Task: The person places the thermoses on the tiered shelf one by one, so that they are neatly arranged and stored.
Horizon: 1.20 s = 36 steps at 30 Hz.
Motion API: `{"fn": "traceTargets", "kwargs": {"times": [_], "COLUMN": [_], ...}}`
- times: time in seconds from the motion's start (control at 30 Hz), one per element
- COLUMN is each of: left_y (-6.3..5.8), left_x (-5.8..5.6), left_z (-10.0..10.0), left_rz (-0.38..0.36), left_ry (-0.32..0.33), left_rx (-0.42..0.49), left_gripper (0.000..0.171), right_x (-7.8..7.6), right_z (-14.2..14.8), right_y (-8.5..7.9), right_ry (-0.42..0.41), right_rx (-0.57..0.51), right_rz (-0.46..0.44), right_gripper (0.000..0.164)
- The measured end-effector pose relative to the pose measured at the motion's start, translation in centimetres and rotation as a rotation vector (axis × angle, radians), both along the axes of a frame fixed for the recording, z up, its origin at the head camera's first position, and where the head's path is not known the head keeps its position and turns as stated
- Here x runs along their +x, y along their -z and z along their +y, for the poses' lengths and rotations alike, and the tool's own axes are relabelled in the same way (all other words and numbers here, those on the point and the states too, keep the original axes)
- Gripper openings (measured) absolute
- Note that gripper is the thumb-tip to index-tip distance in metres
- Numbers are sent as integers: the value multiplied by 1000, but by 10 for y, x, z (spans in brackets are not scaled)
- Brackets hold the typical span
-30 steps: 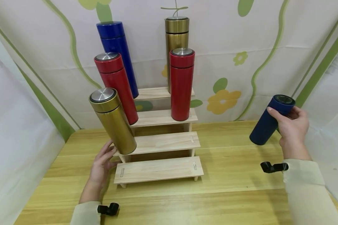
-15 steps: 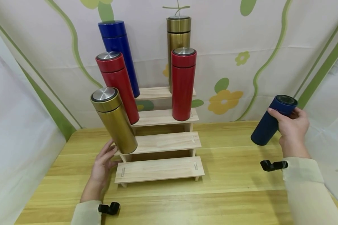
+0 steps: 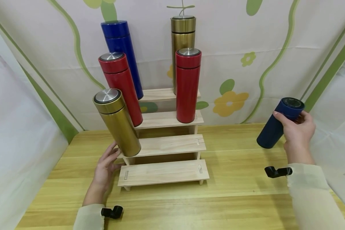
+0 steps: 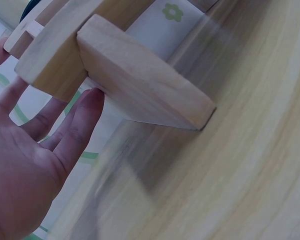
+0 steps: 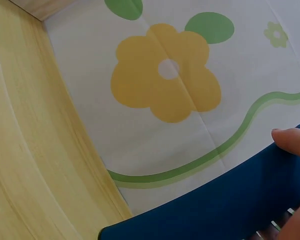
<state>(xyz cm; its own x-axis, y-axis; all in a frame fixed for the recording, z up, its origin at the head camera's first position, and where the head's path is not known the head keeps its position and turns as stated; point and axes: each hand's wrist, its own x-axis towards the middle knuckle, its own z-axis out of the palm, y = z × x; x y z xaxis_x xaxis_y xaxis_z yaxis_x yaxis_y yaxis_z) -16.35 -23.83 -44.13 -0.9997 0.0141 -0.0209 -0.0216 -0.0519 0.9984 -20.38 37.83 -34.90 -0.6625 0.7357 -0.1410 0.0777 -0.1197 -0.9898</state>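
My right hand [image 3: 299,132] grips the upper part of a navy thermos flask [image 3: 273,127] over the right of the table. The flask leans in the head view, and I cannot tell whether its base touches the wood. The thumb lies along the blue flask [image 5: 210,205] in the right wrist view. At the left end of a stepped wooden stand [image 3: 164,172], my left hand [image 3: 103,169] touches the edge with extended fingers. A gold flask [image 3: 118,127] stands at the left of the second step. Behind it, a red flask [image 3: 120,86] occupies the third step's left end.
A second red flask [image 3: 187,89] stands at the right of the third step. On the top step are a blue flask [image 3: 125,51] and another gold flask [image 3: 183,40]. A flower-printed cloth [image 3: 233,64] hangs behind the wooden table [image 3: 172,207].
The head view has shifted slightly, moving the whole scene a little to the right. Both hands otherwise keep their places, the right one still holding the navy thermos flask.
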Motion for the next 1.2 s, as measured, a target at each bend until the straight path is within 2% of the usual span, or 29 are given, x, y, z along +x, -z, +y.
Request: {"fn": "traceTargets", "kwargs": {"times": [0.3,0.67,0.83,1.0,1.2], "left_y": [-1,-1,-1,-1,0], "left_x": [-1,-1,-1,-1,-1], "left_z": [1,2,2,2,1], "left_rz": [8,-4,3,5,1], "left_ry": [6,-3,-1,-2,1], "left_rx": [-1,13,9,6,-3], "left_gripper": [58,60,58,57,58], "right_x": [23,38,39,39,40], "right_z": [-24,-40,-40,-40,-39], "right_y": [18,28,31,31,33], "right_ry": [52,82,99,108,105], "right_rx": [75,105,143,198,194], "right_rz": [130,230,241,206,199], "right_gripper": [84,82,80,77,78]}}
